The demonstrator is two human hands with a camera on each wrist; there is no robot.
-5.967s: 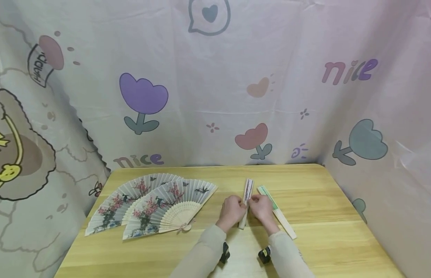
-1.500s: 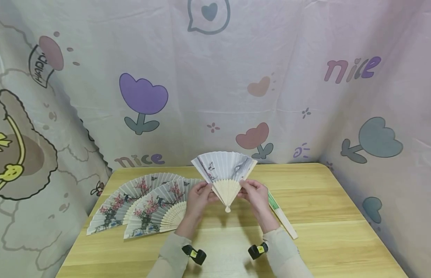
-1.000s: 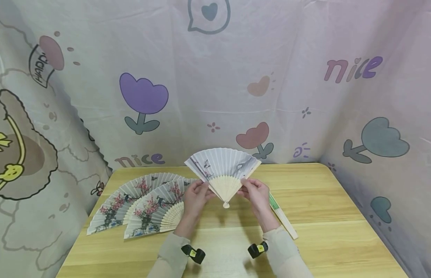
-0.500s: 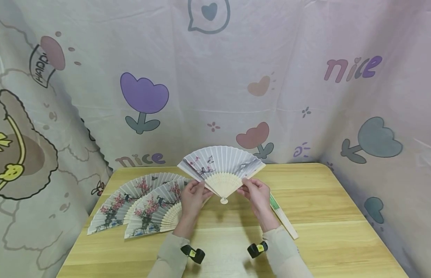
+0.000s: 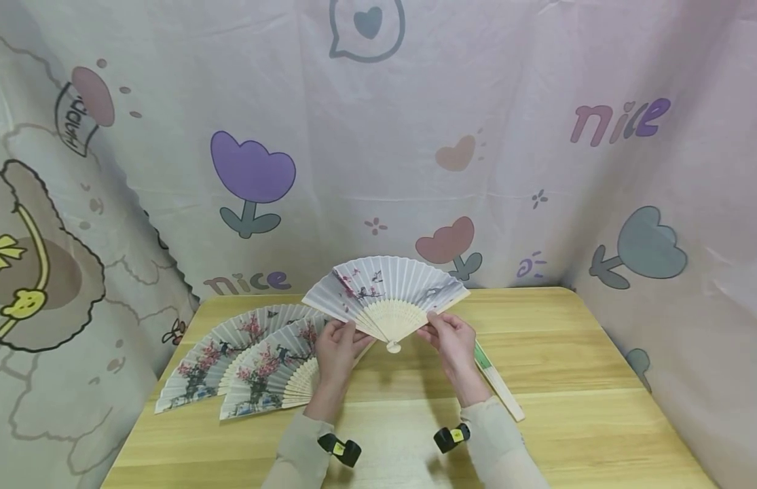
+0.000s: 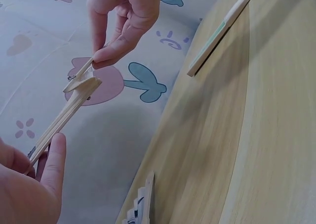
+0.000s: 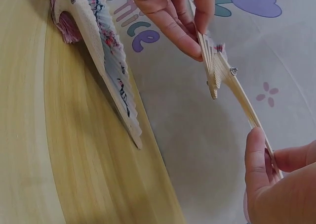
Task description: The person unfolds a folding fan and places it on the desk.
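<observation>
Head cam: a pale folding fan [image 5: 394, 314] is held up clear of the wood-grain table [image 5: 402, 424], spread wide between two hands. Its left edge is pinched between thumb and fingers of the left hand [image 5: 337, 352], its right edge likewise by the right hand [image 5: 453, 344], hands set apart. The pleated leaf is printed with pink blossoms and dark branches, light ribs joined at a rounded end. Two blossom-print fans [image 5: 262, 380] are spread out left; a folded green-and-cream fan [image 5: 502, 386] is laid right.
</observation>
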